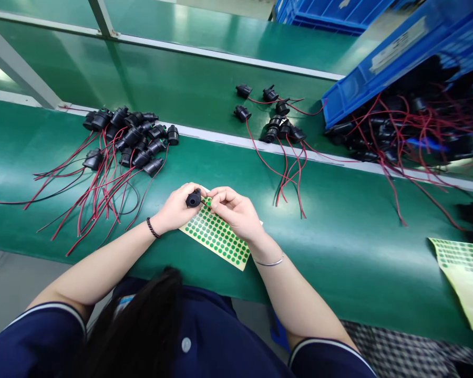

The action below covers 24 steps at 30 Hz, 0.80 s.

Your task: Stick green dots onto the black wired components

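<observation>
Resting between both hands, just above the near middle of the green matte surface (339,241), is one small black round plastic component (193,199). Left hand (178,207): grip closed around the component, fingers curled over its body, round face turned toward the right hand. Right hand (235,211): fingertips (214,195) pinched together just beside the component's face; whether a dot is held between them is too small to tell. A dark braided band sits on the left wrist, a thin silver bangle on the right.

Directly beneath both hands lies a pale yellow sheet of green round dot stickers (217,234), flat on the surface, angled toward the lower right. Some dots in its upper corner, near the fingertips, appear missing.

Left of the hands, well apart: a pile of black plastic components with red and black wire leads (128,139), bodies bunched at the far side, wires trailing toward the near edge.

Beyond the hands to the right, a smaller group of the same wired components (278,118) lies across a pale strip dividing the surface, red leads running toward the near side.

Far right: a blue plastic crate (382,63), tipped, with a tangle of the same black parts and red wires spilling out (413,126).

Near right edge: a second yellow dot-sticker sheet (463,273), partly overhanging the surface edge.

Bottom of view: dark navy sleeves with pale trim and dark hair.
</observation>
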Motion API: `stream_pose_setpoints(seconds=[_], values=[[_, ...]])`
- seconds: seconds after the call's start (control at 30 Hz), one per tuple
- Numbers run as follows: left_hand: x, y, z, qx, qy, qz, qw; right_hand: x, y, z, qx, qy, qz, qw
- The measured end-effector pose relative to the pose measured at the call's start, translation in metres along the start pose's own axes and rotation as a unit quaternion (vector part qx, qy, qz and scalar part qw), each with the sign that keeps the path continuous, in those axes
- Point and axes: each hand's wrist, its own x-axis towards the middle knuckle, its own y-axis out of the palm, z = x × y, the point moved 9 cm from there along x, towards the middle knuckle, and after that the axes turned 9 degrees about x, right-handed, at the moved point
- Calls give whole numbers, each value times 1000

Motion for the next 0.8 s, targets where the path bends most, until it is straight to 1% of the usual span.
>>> stream_pose_setpoints(seconds=[0.13, 0.3, 0.6, 0.8], values=[[-1, 5, -1, 43, -1, 13, 999, -1, 4, -1, -14, 0, -5, 1000], [-2, 12, 0, 67, 4, 31, 997, -2, 4, -3, -31, 1, -16, 999], [-3, 18, -3, 127, 24, 53, 990, -1, 4, -7, -21, 15, -25, 999], [-4, 20, -3, 140, 28, 57, 988, -2, 4, -7, -21, 6, -30, 999]])
